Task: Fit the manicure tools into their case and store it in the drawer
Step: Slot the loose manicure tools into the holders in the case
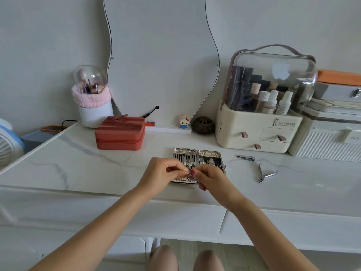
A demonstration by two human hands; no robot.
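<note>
Both hands, left hand (162,173) and right hand (210,177), pinch one small metal tool (190,173) with fingers clamped, low over the open case (210,153) on the surface (97,173), likely to align it, while clippers (246,157) and nippers (265,174) wait beside.
</note>
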